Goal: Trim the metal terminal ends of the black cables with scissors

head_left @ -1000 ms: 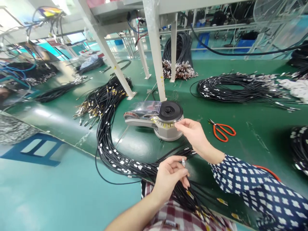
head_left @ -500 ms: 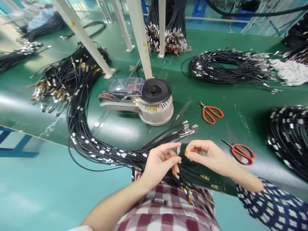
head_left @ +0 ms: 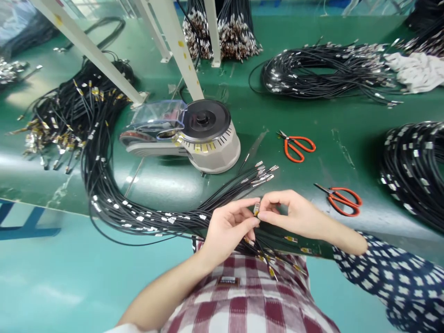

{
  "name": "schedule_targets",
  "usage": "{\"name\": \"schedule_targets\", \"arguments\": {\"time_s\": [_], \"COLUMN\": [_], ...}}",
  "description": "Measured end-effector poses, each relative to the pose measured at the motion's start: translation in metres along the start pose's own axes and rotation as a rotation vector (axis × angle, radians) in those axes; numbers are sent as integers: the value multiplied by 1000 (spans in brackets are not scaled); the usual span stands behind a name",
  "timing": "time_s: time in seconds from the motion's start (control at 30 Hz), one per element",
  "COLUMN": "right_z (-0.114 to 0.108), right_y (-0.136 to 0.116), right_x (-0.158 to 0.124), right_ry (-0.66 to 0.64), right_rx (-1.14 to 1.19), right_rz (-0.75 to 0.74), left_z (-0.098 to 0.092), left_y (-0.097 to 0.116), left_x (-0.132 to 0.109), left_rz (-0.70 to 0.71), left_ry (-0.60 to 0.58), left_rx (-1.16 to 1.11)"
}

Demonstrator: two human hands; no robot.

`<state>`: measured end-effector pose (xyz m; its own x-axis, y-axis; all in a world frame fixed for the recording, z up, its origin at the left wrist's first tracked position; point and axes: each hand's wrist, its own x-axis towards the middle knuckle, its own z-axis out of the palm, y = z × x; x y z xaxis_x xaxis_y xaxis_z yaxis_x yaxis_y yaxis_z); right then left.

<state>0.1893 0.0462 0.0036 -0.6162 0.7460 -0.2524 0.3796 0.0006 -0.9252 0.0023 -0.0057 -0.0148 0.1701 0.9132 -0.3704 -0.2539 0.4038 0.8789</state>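
My left hand (head_left: 231, 226) is closed on a black cable, and the cable's metal connector (head_left: 256, 207) sticks up between thumb and forefinger. My right hand (head_left: 289, 215) pinches a small piece of yellow tape (head_left: 255, 214) against that connector, so the fingertips of both hands nearly meet. Below them hang more cable ends (head_left: 272, 272), several with yellow tape on them. Bare metal connectors of the cable bundle (head_left: 138, 215) lie just beyond my hands, and the bundle curves away to the left along the table edge.
A round tape dispenser (head_left: 211, 134) stands behind my hands. Two red-handled scissors, one farther (head_left: 296, 147) and one nearer (head_left: 342, 201), lie to the right. Coiled cables (head_left: 412, 171) sit at the far right, another coil (head_left: 322, 71) behind. White posts (head_left: 180, 51) rise from the green table.
My right hand has moved left, bringing the yellow tape from beside the connector onto it. The left hand keeps its hold on the cable. The view has shifted slightly.
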Motion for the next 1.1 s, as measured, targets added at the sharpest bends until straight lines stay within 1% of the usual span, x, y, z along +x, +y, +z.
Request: {"name": "schedule_targets", "arguments": {"time_s": [0.2, 0.6, 0.9, 1.1], "right_z": [-1, -1, 2, 6], "right_y": [-1, -5, -5, -6], "right_x": [0, 2, 1, 0], "right_ry": [-6, -12, -3, 56], "right_rx": [-12, -12, -17, -142], "right_rz": [-23, 0, 3, -18], "left_z": [0, -1, 0, 0], "left_y": [0, 1, 3, -4], "left_x": [-1, -2, -4, -2], "left_rz": [6, 5, 4, 61], "left_ry": [-10, -26, -17, -2], "left_rx": [12, 14, 35, -33]}}
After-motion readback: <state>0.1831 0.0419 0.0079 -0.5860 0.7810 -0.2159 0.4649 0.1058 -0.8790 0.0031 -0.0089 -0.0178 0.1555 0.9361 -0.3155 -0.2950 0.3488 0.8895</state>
